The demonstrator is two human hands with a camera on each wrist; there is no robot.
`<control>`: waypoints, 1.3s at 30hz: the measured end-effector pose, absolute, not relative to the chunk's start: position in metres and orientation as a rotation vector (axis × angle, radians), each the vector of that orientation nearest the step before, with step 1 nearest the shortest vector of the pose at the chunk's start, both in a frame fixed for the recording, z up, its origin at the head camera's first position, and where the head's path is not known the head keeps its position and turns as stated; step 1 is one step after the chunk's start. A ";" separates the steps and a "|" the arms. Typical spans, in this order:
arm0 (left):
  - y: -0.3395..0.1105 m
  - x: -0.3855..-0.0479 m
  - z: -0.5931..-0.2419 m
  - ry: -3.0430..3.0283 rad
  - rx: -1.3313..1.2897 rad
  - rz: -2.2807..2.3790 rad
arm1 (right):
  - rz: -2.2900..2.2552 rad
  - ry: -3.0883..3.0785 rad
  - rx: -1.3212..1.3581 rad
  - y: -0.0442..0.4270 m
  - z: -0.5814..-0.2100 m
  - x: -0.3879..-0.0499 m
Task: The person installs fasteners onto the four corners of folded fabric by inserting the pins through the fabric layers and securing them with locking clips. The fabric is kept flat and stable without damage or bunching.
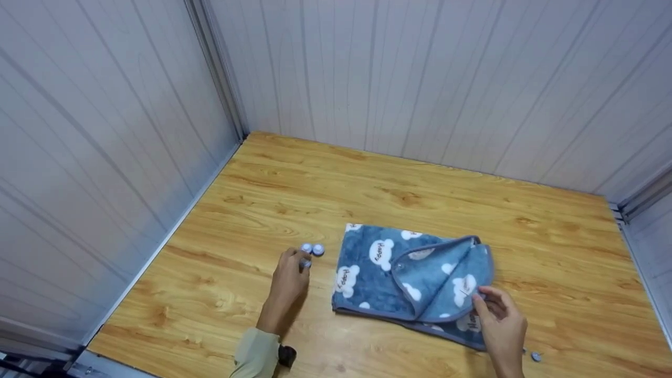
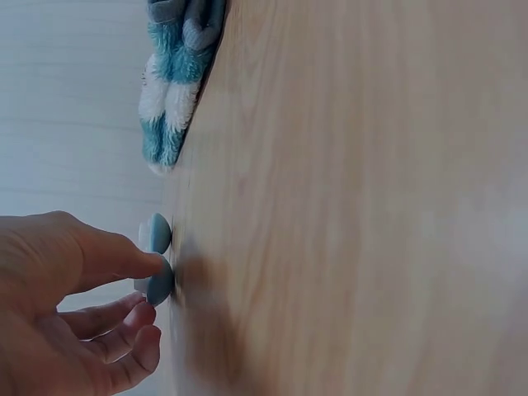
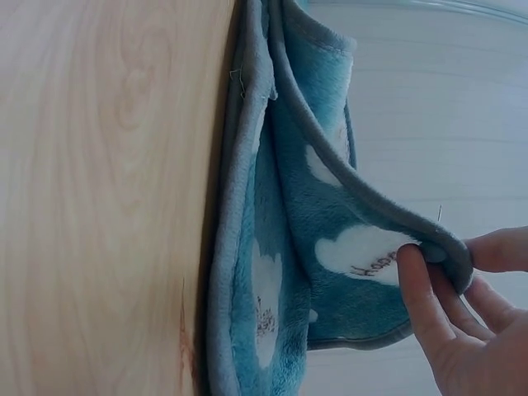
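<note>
A folded blue fleece blanket (image 1: 362, 294) with white "Happy" cloud prints lies on the wooden table. My right hand (image 1: 501, 320) pinches the edge of its turned-back flap near the right side. In the right wrist view a round blue button (image 3: 433, 252) sits under that edge at my fingers, and a thin pin (image 3: 440, 214) pokes up through the cloth. Left of the blanket, my left hand (image 1: 290, 275) pinches a small round blue-and-white cap (image 2: 161, 282) at its fingertips. Two similar caps (image 1: 318, 249) sit just beyond those fingers.
Another round blue button with a pin (image 1: 535, 356) lies on the table to the right of my right hand. Pale panel walls (image 1: 367, 79) enclose the table (image 1: 252, 199) at the back and both sides.
</note>
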State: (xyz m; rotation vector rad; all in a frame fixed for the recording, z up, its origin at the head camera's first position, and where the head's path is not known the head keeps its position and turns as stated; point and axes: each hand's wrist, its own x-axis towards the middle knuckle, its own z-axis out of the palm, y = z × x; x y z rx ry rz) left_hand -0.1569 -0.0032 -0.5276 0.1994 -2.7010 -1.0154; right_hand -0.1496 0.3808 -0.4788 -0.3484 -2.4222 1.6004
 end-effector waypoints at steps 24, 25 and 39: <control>0.009 -0.160 -0.514 -2.573 0.180 -1.286 | 1.625 -2.443 -0.398 0.380 -0.478 -0.150; 0.009 -0.160 -0.513 -2.563 0.180 -1.289 | 1.629 -2.446 -0.404 0.381 -0.478 -0.151; 0.017 -0.159 -0.510 -2.498 0.045 -1.379 | 1.637 -2.451 -0.439 0.381 -0.479 -0.150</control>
